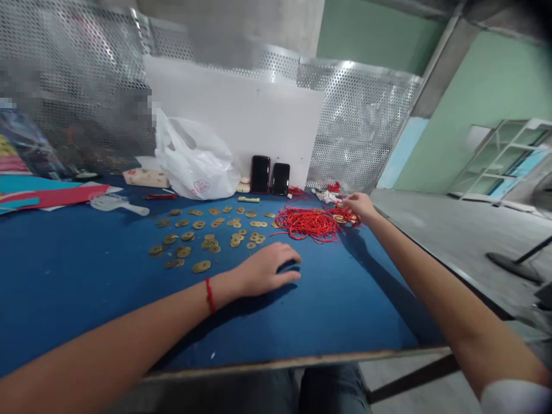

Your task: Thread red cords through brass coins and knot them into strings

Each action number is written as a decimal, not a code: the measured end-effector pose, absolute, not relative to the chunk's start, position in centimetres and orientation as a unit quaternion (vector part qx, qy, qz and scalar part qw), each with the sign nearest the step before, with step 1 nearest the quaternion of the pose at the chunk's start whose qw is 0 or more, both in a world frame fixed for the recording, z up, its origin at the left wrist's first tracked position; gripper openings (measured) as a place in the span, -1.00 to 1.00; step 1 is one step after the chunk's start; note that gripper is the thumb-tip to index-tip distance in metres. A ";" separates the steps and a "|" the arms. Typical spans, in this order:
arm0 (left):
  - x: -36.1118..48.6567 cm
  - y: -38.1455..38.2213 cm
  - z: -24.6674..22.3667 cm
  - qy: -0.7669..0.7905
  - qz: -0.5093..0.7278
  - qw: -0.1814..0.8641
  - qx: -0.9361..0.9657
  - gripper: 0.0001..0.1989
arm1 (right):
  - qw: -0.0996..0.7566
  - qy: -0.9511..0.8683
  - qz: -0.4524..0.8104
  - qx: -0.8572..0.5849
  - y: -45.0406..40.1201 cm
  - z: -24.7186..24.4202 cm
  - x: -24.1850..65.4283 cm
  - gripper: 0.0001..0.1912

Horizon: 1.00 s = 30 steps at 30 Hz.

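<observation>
My left hand [273, 269] rests on the blue table [340, 305], its fingers and thumb apart with nothing between them. Beyond it lies a loose heap of red cord [307, 223]. Farther right, my right hand [360, 205] reaches over a smaller pile of red cord with coins [345, 216]; its fingertips are pressed together, and what they hold is too small to make out. Brass coins with holes [209, 241] are spread in small groups to the left of the cord.
Two phones [260, 174] stand against a white board [241, 109], beside a white plastic bag [194, 161]. A clear plastic fan [118, 204] and red and teal strips [52, 195] lie at the left. The table's right edge runs under my right forearm.
</observation>
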<state>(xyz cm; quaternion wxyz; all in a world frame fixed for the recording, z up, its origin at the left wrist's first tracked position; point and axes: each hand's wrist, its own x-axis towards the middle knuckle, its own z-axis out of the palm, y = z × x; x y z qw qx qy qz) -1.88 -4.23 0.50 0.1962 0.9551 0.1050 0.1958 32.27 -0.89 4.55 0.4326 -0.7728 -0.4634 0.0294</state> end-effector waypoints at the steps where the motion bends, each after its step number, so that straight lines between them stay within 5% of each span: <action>1: -1.8 -4.6 0.4 0.086 0.180 0.172 0.965 -0.67 | 0.411 -0.453 0.025 -0.791 -0.3 4.1 33.0 -0.81; 13: -2.1 -5.7 0.9 0.085 0.125 0.096 0.984 -0.58 | 0.370 -0.574 -0.021 -0.730 12.4 4.4 24.0 -0.65; 18: -1.0 -4.0 -2.5 0.048 0.144 0.067 0.986 -0.48 | 0.396 -0.563 0.016 -0.725 19.4 4.4 16.0 -0.62; 20: -0.2 -2.9 -4.5 0.053 0.134 0.045 0.989 -0.59 | 0.417 -0.521 0.029 -0.744 21.7 4.3 12.8 -0.50; 30: 3.5 -1.1 -9.9 0.086 0.122 0.199 0.969 -0.49 | 0.491 -0.408 0.038 -0.769 26.1 2.6 7.7 -0.24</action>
